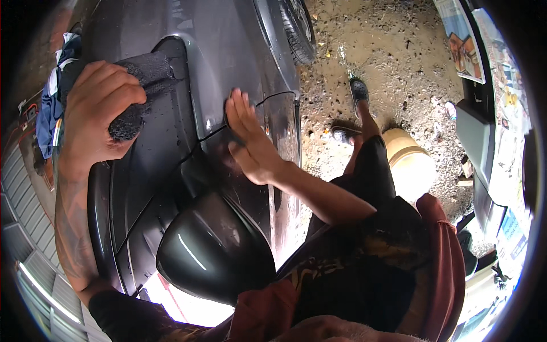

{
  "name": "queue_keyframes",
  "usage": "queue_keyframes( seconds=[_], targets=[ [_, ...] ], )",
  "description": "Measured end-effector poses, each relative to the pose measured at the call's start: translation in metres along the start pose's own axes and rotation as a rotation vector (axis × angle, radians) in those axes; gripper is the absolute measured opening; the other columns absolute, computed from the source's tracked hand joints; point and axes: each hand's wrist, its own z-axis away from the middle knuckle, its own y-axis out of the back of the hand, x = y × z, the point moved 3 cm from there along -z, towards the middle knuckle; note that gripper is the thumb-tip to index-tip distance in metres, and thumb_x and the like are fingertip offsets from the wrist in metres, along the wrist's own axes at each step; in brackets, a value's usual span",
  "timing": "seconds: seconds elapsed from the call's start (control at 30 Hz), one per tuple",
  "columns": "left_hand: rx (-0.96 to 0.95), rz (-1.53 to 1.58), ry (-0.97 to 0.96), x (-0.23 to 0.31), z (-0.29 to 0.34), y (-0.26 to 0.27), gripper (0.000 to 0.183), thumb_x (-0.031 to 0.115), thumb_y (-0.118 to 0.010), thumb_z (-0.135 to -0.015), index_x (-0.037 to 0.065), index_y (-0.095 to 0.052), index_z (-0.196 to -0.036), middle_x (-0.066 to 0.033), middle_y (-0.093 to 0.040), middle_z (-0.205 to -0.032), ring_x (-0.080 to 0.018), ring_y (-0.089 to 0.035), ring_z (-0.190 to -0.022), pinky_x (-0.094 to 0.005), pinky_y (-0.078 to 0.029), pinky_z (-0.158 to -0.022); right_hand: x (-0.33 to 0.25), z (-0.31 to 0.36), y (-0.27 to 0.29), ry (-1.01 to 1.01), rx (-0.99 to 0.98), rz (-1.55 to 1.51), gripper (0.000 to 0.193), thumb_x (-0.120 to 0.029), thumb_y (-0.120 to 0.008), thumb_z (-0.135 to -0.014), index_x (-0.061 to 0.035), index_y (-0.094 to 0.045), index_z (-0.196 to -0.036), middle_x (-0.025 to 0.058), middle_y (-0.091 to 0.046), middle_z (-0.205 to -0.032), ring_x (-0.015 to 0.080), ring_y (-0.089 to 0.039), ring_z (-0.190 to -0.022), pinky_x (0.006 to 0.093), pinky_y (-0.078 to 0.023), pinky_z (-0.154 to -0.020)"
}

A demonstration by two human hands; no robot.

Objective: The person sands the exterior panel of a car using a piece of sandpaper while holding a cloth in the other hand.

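Note:
My left hand (105,105), fingers curled, grips a bunched dark grey cloth (155,69) against the black surface of a dark car. Part of the cloth bulges out below the fingers, over black trim with water drops on it. My right hand (250,139) lies open, fingers together and stretched, at the car's glossy grey body panel (222,62), near a panel seam; its palm is turned away from view. Nothing shows in that hand. Between my forearms sits the car's rounded, glossy black side mirror (213,251), close to my body.
One car wheel (297,31) stands at the far end. Wet, gritty ground (393,51) lies to the right, with a pale bucket (407,157) beside my leg. A dark blue and white cloth (51,108) hangs at the far left. Papered boards (464,43) line the right side.

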Motion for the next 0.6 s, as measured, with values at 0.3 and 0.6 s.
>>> queue_keyframes(
  seconds=[0.3,0.6],
  targets=[
    [0.016,-0.005,-0.035,-0.001,-0.005,-0.002,0.040,0.004,-0.076,-0.046,0.005,-0.062,-0.083,-0.0113,-0.063,-0.089,-0.0331,-0.063,-0.089,-0.0452,-0.048,-0.084,-0.017,-0.011,-0.002,-0.043,0.111,-0.007,0.072,-0.013,-0.041,-0.091,0.0164,-0.011,-0.149,0.0373,-0.006,-0.157,0.0503,-0.005,-0.148,0.0527,-0.007,-0.122],
    [0.018,-0.038,-0.053,-0.006,-0.006,-0.004,0.041,0.003,-0.074,-0.045,0.005,-0.062,-0.084,-0.0108,-0.063,-0.089,-0.0337,-0.063,-0.089,-0.0448,-0.048,-0.084,0.022,-0.034,0.014,-0.072,0.138,0.015,0.077,-0.012,-0.044,-0.088,0.0112,-0.008,-0.152,0.0328,-0.003,-0.160,0.0481,0.001,-0.149,0.0526,-0.004,-0.123]
  ],
)
